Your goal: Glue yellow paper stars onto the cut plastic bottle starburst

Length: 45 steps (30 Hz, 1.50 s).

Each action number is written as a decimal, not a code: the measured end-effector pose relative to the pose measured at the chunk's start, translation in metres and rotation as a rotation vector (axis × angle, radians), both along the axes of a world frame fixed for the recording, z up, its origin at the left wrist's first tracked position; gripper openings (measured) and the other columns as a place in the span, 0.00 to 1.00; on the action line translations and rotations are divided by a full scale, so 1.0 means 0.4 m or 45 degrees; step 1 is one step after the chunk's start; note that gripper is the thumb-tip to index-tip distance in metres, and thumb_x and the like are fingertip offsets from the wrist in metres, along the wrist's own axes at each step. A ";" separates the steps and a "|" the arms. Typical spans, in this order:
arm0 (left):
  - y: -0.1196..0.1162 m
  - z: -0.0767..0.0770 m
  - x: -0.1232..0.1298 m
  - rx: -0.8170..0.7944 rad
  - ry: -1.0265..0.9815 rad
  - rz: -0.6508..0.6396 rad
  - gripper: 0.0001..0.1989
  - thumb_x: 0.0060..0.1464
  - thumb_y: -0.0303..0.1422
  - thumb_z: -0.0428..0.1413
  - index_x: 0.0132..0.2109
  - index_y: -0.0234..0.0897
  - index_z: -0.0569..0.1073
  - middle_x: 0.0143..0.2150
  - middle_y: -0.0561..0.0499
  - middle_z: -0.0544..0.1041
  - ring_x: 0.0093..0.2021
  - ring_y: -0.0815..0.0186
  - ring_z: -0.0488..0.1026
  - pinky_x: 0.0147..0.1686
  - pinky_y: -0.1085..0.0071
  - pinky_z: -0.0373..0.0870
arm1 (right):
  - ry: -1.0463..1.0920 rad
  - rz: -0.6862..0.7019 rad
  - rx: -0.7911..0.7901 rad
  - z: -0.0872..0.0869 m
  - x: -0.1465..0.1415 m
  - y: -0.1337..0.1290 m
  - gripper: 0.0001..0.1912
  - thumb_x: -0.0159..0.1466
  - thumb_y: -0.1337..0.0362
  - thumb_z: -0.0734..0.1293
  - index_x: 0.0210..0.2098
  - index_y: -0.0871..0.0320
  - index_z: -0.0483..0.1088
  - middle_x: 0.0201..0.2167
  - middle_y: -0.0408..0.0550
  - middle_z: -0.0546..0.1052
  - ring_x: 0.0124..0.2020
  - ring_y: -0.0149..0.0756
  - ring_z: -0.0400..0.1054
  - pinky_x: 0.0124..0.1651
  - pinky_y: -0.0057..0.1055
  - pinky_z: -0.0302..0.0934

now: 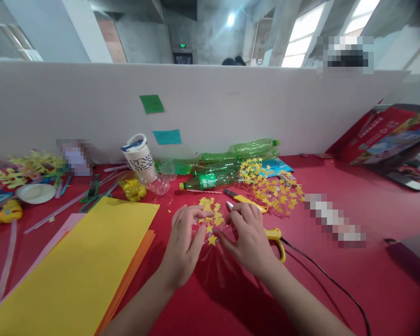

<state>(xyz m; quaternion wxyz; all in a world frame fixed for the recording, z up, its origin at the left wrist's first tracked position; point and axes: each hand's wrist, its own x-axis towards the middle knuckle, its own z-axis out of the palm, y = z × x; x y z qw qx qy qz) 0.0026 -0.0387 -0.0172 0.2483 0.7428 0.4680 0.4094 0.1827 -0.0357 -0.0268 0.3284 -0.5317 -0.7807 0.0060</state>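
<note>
Between your left hand (182, 242) and right hand (249, 239): clear plastic strips (221, 269), beside yellow stars (217, 218). Your fingers are curled; can't tell if they're pinching. Strips look light, springy, probably slick; take them by the edges, don't crease the stars.

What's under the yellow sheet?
Under the yellow sheet, orange paper shows along the right edge and pink paper along the left. The sheet covers the rest, so anything else there can't be seen.

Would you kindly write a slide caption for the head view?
Left hand and right hand flank small yellow stars at a red table, green bottles lying behind.
</note>
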 end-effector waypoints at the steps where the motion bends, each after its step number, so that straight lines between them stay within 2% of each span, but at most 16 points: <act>1: 0.004 0.000 0.007 0.013 0.026 -0.006 0.08 0.62 0.29 0.43 0.48 0.42 0.61 0.51 0.46 0.71 0.56 0.61 0.66 0.56 0.53 0.60 | -0.002 -0.004 0.021 -0.002 -0.003 -0.001 0.08 0.58 0.62 0.68 0.32 0.58 0.66 0.38 0.50 0.67 0.42 0.44 0.58 0.46 0.42 0.54; 5: 0.007 -0.011 0.026 0.058 0.072 -0.027 0.08 0.62 0.28 0.43 0.47 0.41 0.60 0.50 0.45 0.72 0.55 0.61 0.68 0.56 0.51 0.59 | -0.063 0.000 0.037 -0.008 -0.007 0.000 0.05 0.58 0.64 0.67 0.29 0.57 0.66 0.37 0.49 0.67 0.42 0.43 0.57 0.47 0.42 0.53; 8: 0.006 -0.021 0.032 0.087 0.108 -0.026 0.08 0.62 0.28 0.43 0.47 0.41 0.60 0.50 0.44 0.73 0.54 0.61 0.68 0.56 0.51 0.59 | -0.097 -0.021 0.028 -0.014 -0.007 0.003 0.04 0.58 0.63 0.67 0.30 0.57 0.69 0.38 0.50 0.67 0.42 0.44 0.57 0.49 0.43 0.52; 12: 0.009 -0.030 0.032 0.098 0.128 -0.021 0.08 0.62 0.28 0.43 0.47 0.40 0.60 0.49 0.44 0.73 0.54 0.62 0.69 0.56 0.51 0.60 | -0.056 -0.017 0.007 -0.021 -0.008 0.004 0.01 0.58 0.66 0.67 0.30 0.57 0.69 0.37 0.49 0.68 0.41 0.43 0.57 0.48 0.42 0.53; 15: 0.010 -0.034 0.030 0.095 0.128 -0.024 0.07 0.62 0.28 0.43 0.47 0.40 0.60 0.49 0.44 0.73 0.54 0.61 0.70 0.56 0.51 0.61 | -0.013 0.000 -0.030 -0.021 -0.005 0.002 0.03 0.56 0.67 0.68 0.30 0.56 0.68 0.37 0.49 0.68 0.41 0.43 0.57 0.46 0.42 0.53; 22: 0.013 -0.028 0.039 0.022 0.053 -0.004 0.06 0.60 0.28 0.46 0.45 0.41 0.59 0.47 0.45 0.75 0.51 0.61 0.72 0.54 0.50 0.62 | 0.053 0.010 -0.125 -0.018 0.001 0.002 0.05 0.54 0.70 0.68 0.29 0.57 0.67 0.37 0.48 0.68 0.41 0.43 0.58 0.44 0.41 0.54; 27: 0.018 -0.025 0.045 0.040 0.040 0.033 0.05 0.60 0.27 0.46 0.43 0.41 0.59 0.45 0.46 0.76 0.49 0.62 0.73 0.53 0.51 0.64 | 0.054 0.000 -0.098 -0.019 -0.001 0.003 0.02 0.57 0.68 0.67 0.28 0.56 0.68 0.34 0.47 0.69 0.39 0.41 0.59 0.43 0.40 0.54; 36: 0.019 -0.034 0.033 0.130 0.150 0.033 0.05 0.60 0.27 0.46 0.43 0.41 0.61 0.44 0.47 0.77 0.49 0.62 0.73 0.60 0.47 0.53 | 0.035 -0.026 -0.088 -0.015 -0.003 0.000 0.04 0.58 0.67 0.66 0.26 0.57 0.69 0.31 0.47 0.69 0.37 0.41 0.59 0.43 0.41 0.53; 42: 0.019 -0.025 0.038 0.096 0.173 0.027 0.05 0.60 0.28 0.47 0.43 0.41 0.61 0.45 0.49 0.77 0.51 0.64 0.71 0.62 0.49 0.49 | 0.068 -0.026 -0.109 -0.016 -0.004 -0.004 0.03 0.56 0.70 0.66 0.28 0.57 0.70 0.31 0.47 0.70 0.38 0.41 0.59 0.42 0.39 0.53; 45: 0.020 -0.022 0.041 0.117 0.201 0.024 0.06 0.59 0.27 0.48 0.44 0.41 0.61 0.43 0.51 0.77 0.51 0.65 0.71 0.63 0.51 0.46 | 0.079 -0.016 -0.111 -0.019 -0.005 -0.003 0.03 0.58 0.68 0.66 0.27 0.57 0.70 0.31 0.46 0.71 0.37 0.40 0.60 0.41 0.39 0.53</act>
